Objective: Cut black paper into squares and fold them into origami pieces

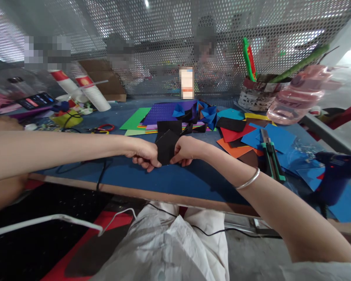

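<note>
A black piece of paper (166,146) is held up just above the blue table (175,183) by both hands. My left hand (143,153) pinches its left edge, fingers curled under it. My right hand (185,150) grips its right edge, thumb on top; a silver bangle (248,180) sits on that wrist. The sheet stands on a corner, folded or creased. Behind it lie more black pieces (169,127) and folded blue paper shapes (207,113).
Coloured sheets (236,136) spread right, with a green-handled cutter (270,154) and a blue glue gun (336,175). Scissors (102,128), paper cups (93,93), a phone (36,100) lie left. A basket (259,97), a pink bottle (301,95) and mesh screen stand behind.
</note>
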The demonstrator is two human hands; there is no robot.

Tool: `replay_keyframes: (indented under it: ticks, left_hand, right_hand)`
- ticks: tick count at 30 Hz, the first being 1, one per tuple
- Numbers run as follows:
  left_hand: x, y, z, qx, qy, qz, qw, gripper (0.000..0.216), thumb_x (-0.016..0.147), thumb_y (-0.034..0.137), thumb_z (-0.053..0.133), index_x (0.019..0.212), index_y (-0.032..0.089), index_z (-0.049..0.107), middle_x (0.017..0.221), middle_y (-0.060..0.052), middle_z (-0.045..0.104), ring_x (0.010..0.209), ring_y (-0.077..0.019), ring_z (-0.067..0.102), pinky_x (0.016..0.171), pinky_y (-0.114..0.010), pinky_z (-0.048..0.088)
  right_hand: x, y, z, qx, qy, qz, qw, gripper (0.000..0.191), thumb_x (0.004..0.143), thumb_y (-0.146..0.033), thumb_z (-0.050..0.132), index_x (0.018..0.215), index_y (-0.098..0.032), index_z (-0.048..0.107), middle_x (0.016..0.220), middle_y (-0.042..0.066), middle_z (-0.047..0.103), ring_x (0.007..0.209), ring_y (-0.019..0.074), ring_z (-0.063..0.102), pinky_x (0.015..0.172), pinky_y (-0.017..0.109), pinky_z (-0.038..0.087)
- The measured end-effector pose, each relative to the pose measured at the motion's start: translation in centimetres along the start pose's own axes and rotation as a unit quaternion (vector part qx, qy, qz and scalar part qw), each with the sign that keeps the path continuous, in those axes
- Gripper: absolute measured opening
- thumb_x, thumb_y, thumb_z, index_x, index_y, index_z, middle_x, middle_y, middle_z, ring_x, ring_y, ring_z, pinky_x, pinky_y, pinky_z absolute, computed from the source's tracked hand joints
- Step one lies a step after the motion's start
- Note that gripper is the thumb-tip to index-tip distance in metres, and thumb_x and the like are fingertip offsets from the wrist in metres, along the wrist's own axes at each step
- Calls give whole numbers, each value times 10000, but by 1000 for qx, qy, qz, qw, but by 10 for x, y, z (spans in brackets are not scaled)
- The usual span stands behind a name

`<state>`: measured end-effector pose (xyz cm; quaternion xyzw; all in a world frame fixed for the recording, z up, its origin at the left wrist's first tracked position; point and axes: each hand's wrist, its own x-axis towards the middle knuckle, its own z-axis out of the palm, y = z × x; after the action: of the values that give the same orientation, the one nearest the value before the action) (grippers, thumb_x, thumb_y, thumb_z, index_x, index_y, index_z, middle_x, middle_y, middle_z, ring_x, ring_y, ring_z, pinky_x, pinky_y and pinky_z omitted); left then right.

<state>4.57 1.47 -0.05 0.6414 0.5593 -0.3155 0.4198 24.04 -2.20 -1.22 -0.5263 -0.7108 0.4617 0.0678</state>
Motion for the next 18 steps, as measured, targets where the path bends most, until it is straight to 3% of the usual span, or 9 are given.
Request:
replay_keyframes:
  ticks: [18]
  left_hand:
    - [-7, -24, -1, -4, 5, 3, 1000, 504, 676, 633, 796, 486, 190, 648, 423, -20, 422, 351, -96, 236, 307, -208, 154]
  right_hand:
    - [4, 4, 1, 24, -5, -4, 1000, 367, 851, -155, 901, 590, -164, 644, 536, -13, 712, 516, 120, 714, 567, 185, 627]
